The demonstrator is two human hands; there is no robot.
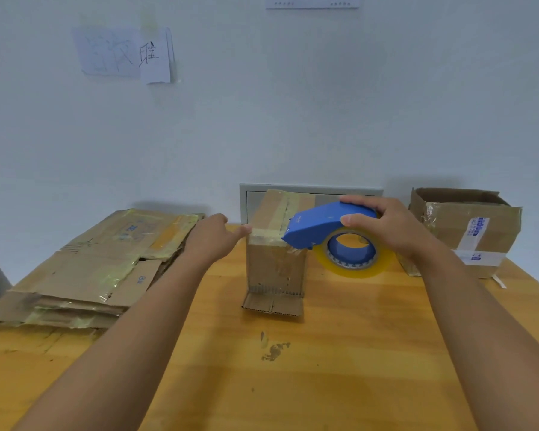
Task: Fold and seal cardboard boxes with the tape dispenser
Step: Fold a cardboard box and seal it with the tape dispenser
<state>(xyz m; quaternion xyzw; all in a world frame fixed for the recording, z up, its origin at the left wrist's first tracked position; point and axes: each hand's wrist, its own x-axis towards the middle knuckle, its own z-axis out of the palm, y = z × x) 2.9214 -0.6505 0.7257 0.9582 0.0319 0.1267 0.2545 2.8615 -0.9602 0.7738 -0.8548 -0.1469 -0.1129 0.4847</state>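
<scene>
A small upright cardboard box (274, 269) stands in the middle of the wooden table (324, 353), with yellowish tape along its closed top seam and a loose flap at its base. My right hand (386, 228) grips the blue tape dispenser (324, 225) from above, fingers and thumb curled round its body. The dispenser's front edge sits on the box's near top edge, and its clear tape roll (352, 253) hangs to the right of the box. My left hand (215, 237) presses its thumb against the box's top left corner.
A stack of flattened cardboard boxes (97, 265) lies on the left of the table. An open, taped box (467, 228) stands at the far right. A grey panel (349, 194) leans on the wall behind the small box. A grey object shows at the left edge.
</scene>
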